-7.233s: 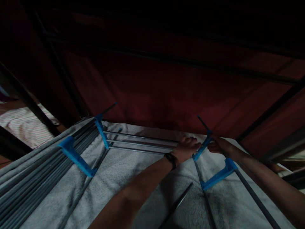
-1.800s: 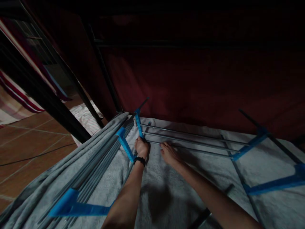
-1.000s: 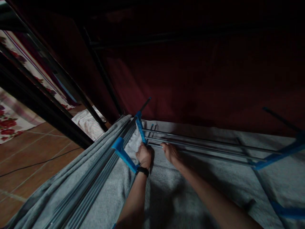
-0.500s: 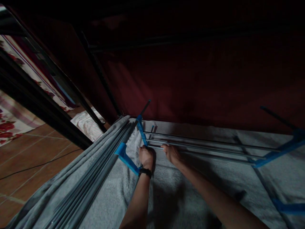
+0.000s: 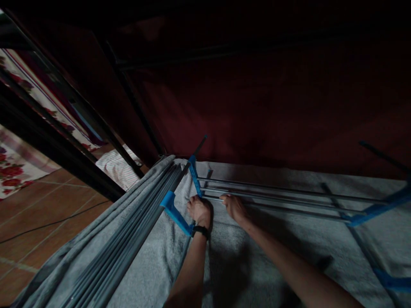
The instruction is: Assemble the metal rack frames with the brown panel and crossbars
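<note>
A partly assembled rack of grey metal tubes and blue plastic brackets lies on a grey blanket. My left hand (image 5: 199, 211), with a black band on the wrist, is closed at the lower end of the left blue bracket (image 5: 195, 176); its fingertips are partly hidden. My right hand (image 5: 234, 208) pinches the nearest metal rod (image 5: 212, 198), a short way right of that bracket. Two more rods (image 5: 289, 197) run alongside, across to the right blue bracket (image 5: 369, 212). Another blue bracket arm (image 5: 176, 216) sits just left of my left wrist.
A bundle of grey tubes (image 5: 128, 239) lies along the left side of the blanket (image 5: 150, 261). A dark red cloth (image 5: 257, 115) hangs behind. Dark frame bars (image 5: 58, 141) stand at left over a tiled floor (image 5: 48, 209) with a thin cable (image 5: 54, 222).
The rack's brackets and rods have shifted slightly to the right. Both my hands have moved with them, keeping about the same holds.
</note>
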Tool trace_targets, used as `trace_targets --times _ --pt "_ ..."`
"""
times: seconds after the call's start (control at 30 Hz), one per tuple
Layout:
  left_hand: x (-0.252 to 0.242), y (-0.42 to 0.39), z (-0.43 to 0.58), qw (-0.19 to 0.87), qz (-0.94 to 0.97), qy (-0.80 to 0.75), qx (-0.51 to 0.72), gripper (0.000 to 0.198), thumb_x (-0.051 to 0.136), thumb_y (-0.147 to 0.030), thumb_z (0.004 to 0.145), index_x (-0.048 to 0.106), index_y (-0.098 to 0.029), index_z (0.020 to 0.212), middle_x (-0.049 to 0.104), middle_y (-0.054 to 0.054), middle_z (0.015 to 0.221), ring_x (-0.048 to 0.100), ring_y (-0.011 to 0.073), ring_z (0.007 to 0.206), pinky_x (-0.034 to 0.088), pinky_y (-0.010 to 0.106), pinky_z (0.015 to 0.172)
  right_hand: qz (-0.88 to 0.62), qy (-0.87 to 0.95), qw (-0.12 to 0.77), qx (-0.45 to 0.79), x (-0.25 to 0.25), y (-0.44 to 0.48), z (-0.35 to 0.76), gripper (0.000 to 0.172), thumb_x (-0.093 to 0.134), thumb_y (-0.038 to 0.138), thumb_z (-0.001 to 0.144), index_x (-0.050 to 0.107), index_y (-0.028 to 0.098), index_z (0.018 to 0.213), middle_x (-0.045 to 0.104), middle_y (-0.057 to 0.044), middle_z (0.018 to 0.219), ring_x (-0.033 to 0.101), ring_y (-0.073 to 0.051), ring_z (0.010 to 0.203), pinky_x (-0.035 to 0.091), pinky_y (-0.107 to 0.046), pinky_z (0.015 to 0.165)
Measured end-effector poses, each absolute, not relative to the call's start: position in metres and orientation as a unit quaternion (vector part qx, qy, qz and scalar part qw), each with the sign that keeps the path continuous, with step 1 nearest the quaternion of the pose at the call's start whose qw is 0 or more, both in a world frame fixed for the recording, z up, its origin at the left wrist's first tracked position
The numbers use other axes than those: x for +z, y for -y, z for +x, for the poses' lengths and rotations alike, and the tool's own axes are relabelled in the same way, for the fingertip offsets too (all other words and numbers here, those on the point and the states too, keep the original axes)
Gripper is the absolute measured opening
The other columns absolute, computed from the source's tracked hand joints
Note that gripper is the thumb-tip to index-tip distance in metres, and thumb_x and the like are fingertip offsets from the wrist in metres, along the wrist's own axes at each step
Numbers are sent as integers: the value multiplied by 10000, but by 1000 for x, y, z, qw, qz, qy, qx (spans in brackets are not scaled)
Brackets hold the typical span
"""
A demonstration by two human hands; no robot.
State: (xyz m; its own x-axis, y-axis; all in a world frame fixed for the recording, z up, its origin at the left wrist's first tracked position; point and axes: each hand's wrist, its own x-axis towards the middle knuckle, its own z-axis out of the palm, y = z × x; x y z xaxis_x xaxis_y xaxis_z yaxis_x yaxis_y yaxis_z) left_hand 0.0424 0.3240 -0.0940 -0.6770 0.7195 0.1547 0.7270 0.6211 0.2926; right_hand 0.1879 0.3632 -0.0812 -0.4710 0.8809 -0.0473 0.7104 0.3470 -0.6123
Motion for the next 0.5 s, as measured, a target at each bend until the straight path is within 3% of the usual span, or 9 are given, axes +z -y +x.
trace_targets --times 0.5 --pt "-99 -322 38 12 -432 885 -170 260 465 -159 862 587 -154 1092 598 103 1110 527 274 1012 390 366 789 -480 818 172 266 -94 -367 190 439 448 144 832 653 203 1215 726 -68 1067 623 -199 1042 426 -276 925"
